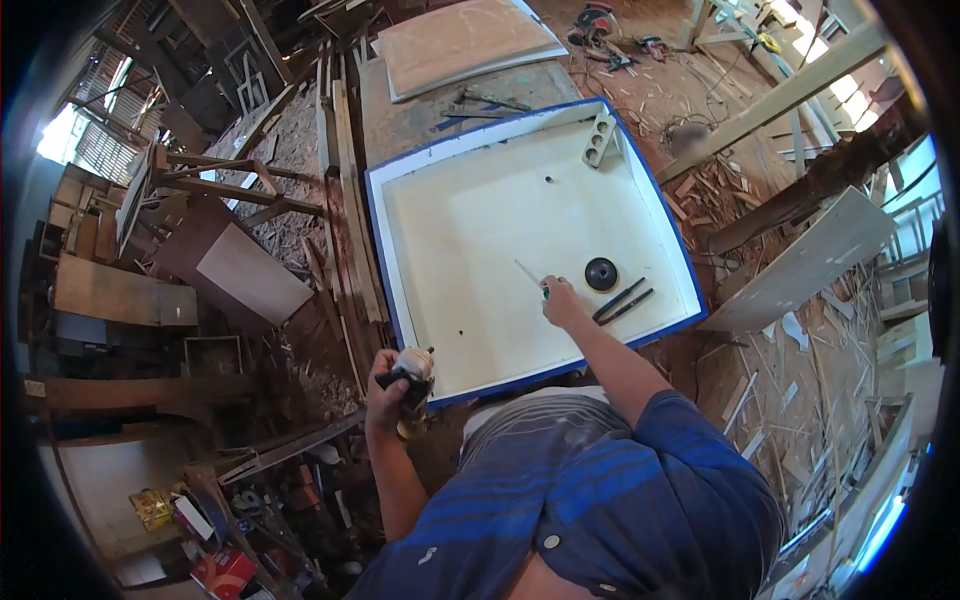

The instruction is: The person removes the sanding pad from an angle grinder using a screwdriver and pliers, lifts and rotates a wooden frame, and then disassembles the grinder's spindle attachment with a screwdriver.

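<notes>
My left hand (382, 392) is closed around what looks like an angle grinder (412, 366), its silver head bare with the spindle sticking out, beside the near left corner of a shallow white box (470, 250) with blue edges. In my right hand (562, 303), fingers wrapped round a green handle, is a screwdriver (526, 271); its thin shaft points up and left over the box floor. A round black backing pad (601, 274) lies just right of that hand. Two slim black bars (622, 305) rest below the pad.
A pale block with holes (598, 140) leans in the box's far right corner. Beyond the box are a hammer (490, 100) and a flat panel (465, 45). A red power tool (594, 22) sits on the scrap-strewn floor. Long timbers (350, 200) run along the left.
</notes>
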Motion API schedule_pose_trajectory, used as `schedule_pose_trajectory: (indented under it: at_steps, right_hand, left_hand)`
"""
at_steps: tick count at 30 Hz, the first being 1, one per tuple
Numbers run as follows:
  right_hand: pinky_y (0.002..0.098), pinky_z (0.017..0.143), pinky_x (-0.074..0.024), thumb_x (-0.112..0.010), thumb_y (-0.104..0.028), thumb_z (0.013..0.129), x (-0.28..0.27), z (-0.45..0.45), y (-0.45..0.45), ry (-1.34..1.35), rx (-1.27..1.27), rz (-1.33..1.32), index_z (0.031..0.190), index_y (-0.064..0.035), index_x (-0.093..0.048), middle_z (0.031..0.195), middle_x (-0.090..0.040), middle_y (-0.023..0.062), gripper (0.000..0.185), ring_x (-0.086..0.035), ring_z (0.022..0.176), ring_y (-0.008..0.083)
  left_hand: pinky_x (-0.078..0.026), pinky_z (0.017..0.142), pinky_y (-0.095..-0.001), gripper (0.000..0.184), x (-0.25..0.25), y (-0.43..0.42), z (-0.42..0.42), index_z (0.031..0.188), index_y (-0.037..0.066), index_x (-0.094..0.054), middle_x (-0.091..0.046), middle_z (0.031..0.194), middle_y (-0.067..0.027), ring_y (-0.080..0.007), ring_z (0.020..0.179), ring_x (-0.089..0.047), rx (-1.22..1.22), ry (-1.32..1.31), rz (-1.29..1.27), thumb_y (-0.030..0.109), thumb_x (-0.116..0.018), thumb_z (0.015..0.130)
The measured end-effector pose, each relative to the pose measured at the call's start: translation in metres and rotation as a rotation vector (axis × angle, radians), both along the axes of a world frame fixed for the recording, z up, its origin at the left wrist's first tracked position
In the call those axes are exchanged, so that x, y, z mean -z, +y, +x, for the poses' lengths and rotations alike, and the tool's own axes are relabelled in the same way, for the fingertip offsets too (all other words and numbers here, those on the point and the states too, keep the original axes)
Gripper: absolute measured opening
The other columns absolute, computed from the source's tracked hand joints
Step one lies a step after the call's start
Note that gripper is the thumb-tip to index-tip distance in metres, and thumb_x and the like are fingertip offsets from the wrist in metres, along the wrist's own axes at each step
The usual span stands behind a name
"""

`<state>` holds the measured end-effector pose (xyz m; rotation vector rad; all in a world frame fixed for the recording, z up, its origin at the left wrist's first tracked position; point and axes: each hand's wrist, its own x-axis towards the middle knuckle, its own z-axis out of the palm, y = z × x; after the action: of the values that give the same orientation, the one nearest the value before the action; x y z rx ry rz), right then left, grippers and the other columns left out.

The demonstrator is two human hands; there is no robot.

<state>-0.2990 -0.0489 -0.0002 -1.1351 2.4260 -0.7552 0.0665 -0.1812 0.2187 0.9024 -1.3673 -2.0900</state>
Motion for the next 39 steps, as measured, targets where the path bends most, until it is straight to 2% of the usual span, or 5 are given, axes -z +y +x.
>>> schedule_pose_trajectory:
  at_steps: [9,11,23,31,39]
  right_hand:
    - [0.0520,0.070,-0.0508,-0.080,-0.031,0.088,-0.043,0.019,0.069,0.077,-0.018,0.178,0.079,-0.0081,-0.066,0.073,-0.067,0.0126,0.028,-0.068,0.078,0.0394]
    - [0.0490,0.074,-0.0531,-0.079,-0.031,0.088,-0.052,0.033,0.098,0.057,-0.413,0.030,0.082,-0.0087,-0.067,0.081,-0.070,0.0123,0.026,-0.070,0.085,0.0369]
    - [0.0457,0.100,-0.0527,-0.085,-0.038,0.080,-0.064,0.066,0.116,0.043,-0.607,0.427,0.119,-0.0134,-0.074,0.113,-0.073,0.0138,0.047,-0.067,0.115,0.0344]
    - [0.0425,0.077,-0.0599,-0.079,-0.030,0.088,-0.041,-0.002,0.054,-0.251,-0.092,0.032,0.093,-0.0047,-0.079,0.087,-0.077,0.0163,0.026,-0.076,0.081,0.0312]
    - [0.0412,0.083,-0.0586,-0.079,-0.025,0.090,-0.013,-0.130,-0.092,-0.095,0.223,-0.059,0.103,-0.0055,-0.077,0.093,-0.077,0.0148,0.023,-0.075,0.089,0.0306]
  left_hand:
    - [-0.058,0.085,-0.0338,0.061,0.046,0.020,0.090,0.118,0.004,-0.058,-0.067,0.108,-0.0079,-0.0184,0.099,-0.068,-0.264,-0.169,0.035,0.046,-0.082,0.082]
    - [-0.057,0.086,-0.0344,0.058,0.068,0.019,0.116,0.120,0.004,-0.061,-0.068,0.110,-0.0076,-0.0193,0.100,-0.068,-0.318,-0.167,0.098,0.044,-0.080,0.084]
    - [-0.055,0.090,-0.0367,0.059,0.102,-0.013,0.139,0.130,0.003,-0.065,-0.069,0.114,-0.0068,-0.0206,0.103,-0.069,-0.489,-0.304,0.115,0.044,-0.077,0.088]
    - [-0.054,0.090,-0.0345,0.057,0.133,0.001,0.140,0.125,0.003,-0.064,-0.068,0.111,-0.0056,-0.0181,0.100,-0.067,-0.362,-0.266,0.084,0.041,-0.081,0.085]
    - [-0.057,0.081,-0.0334,0.049,0.101,0.052,0.109,0.113,0.004,-0.059,-0.065,0.102,-0.0064,-0.0163,0.090,-0.066,-0.267,-0.289,0.136,0.035,-0.083,0.083]
